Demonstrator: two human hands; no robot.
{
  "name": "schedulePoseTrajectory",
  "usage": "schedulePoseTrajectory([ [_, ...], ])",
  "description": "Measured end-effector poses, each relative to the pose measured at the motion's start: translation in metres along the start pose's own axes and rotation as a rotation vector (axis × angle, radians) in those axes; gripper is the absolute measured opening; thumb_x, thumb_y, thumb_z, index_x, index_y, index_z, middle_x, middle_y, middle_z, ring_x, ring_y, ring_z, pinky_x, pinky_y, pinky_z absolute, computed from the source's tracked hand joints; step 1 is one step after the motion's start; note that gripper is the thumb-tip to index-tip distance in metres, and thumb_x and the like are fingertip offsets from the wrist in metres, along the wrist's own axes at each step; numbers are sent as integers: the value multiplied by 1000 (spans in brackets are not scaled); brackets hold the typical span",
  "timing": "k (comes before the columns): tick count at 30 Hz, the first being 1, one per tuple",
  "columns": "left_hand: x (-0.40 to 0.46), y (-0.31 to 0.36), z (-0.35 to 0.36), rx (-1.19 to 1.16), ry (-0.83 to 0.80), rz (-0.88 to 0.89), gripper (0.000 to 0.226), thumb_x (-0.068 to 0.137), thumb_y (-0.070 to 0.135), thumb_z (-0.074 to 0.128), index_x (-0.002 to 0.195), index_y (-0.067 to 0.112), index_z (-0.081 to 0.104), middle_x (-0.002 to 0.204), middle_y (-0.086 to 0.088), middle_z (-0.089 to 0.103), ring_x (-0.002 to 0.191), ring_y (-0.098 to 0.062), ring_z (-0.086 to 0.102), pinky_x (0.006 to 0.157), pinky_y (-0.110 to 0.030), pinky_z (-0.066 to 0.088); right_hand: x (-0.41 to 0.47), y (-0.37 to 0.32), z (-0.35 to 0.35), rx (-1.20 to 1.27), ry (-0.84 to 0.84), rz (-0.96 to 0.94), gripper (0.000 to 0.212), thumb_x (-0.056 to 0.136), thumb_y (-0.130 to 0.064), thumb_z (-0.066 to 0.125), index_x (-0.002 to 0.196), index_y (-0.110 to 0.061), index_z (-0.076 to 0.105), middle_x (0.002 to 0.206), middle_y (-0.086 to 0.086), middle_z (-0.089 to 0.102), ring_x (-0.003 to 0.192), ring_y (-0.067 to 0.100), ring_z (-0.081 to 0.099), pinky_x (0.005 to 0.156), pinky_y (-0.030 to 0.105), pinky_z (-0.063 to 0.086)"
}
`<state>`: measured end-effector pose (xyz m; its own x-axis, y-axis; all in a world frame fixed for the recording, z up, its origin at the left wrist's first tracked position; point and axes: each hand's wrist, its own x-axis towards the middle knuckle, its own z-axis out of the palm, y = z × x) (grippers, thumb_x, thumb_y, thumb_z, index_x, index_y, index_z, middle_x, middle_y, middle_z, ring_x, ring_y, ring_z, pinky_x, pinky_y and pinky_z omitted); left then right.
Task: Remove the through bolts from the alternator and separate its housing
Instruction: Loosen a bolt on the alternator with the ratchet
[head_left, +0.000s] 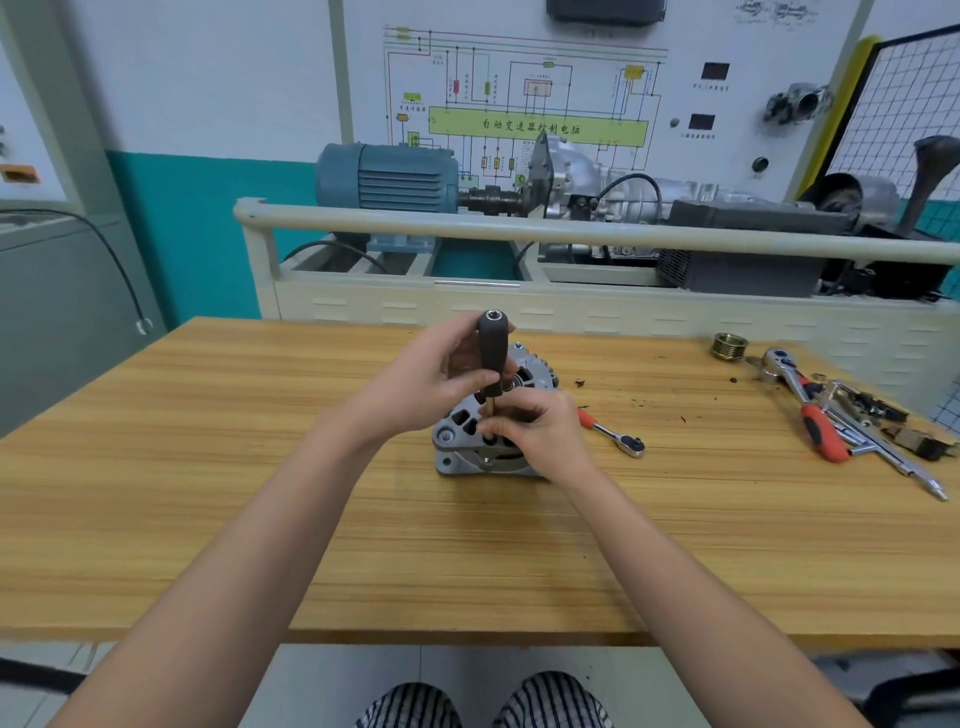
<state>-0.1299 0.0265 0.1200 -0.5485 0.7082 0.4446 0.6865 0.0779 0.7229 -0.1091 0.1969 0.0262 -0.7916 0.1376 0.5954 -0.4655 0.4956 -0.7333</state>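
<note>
A grey cast alternator sits on the wooden table near its middle. A screwdriver-type nut driver with a black handle stands upright over the alternator's near edge. My left hand grips that handle from the left. My right hand pinches the driver's metal shaft low down, just above the housing. A bolt head shows on the near flange below my right fingers. My hands hide much of the alternator's top.
A small red-handled ratchet lies just right of the alternator. Further right lie a bigger red-handled ratchet, extension bars and small parts, and a brass pulley. Dirt crumbs dot the table. A training rig with a blue motor stands behind.
</note>
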Motion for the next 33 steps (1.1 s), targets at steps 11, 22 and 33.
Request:
schedulePoseTrajectory([
  [11,4,1,19,22,276,31,44,65,-1,84,106,6,69,86,1,67,77,-2,65,76,-19,54,13,-3,-21,-5,-356,116,20,85,0,68,96,-15,73,83,-19,71,83,-2,67,75,13,48],
  [22,1,-3,18,-7,186,106,49,74,-9,75,116,10,60,96,-3,70,89,-6,68,82,-21,54,15,1,-20,62,-311,86,31,76,2,75,79,-28,72,73,-16,71,75,3,68,71,15,49],
  [33,1,-3,27,103,386,45,42,65,7,86,76,21,48,73,4,61,70,-14,63,68,-30,55,11,2,-12,115,-231,3,29,74,0,77,76,-29,72,74,-15,71,76,6,68,69,17,50],
])
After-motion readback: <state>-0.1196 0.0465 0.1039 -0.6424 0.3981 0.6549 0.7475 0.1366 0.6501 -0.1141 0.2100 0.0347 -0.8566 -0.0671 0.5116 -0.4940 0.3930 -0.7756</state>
